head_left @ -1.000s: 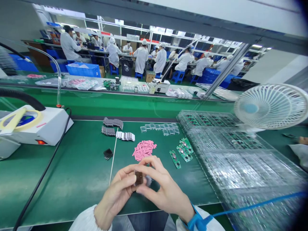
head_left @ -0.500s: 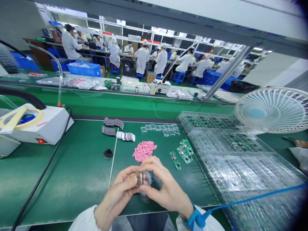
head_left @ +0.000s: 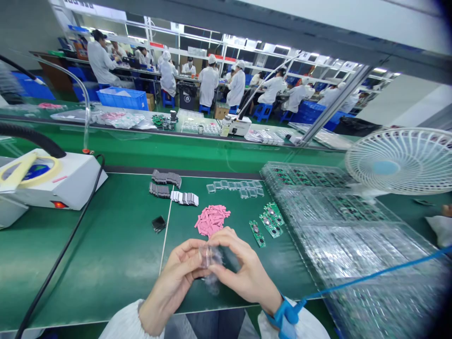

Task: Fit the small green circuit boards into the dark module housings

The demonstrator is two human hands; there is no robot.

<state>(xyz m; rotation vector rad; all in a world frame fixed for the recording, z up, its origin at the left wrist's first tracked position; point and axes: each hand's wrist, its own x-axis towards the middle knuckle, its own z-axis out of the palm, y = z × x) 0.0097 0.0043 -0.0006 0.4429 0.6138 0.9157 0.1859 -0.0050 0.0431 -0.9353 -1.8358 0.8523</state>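
Between both hands, low in the middle of the head view, is a small clear plastic piece [head_left: 206, 256], blurred and partly covered by fingers. My left hand [head_left: 178, 270] pinches it from the left with thumb and fingers. From the other side my right hand [head_left: 242, 268] curls around it, thumb below and fingers on top; a blue wrist strap [head_left: 285, 313] circles that wrist. Just beyond the fingertips lies a heap of pink strips [head_left: 212, 219]. Small green circuit boards [head_left: 271, 220] rest to the right, and a dark square piece [head_left: 158, 223] to the left.
Stacked grey and white pieces [head_left: 165, 179] and rows of clear square frames [head_left: 235, 186] sit toward the back. Clear trays [head_left: 339, 212] and a white fan [head_left: 399, 160] occupy the right. At left stands a white machine [head_left: 67, 183] with a black cable. People in white work beyond.
The clear piece has shifted slightly and turned between my fingers, with my right thumb and fingers moved a little up. The things on the table have stayed put.
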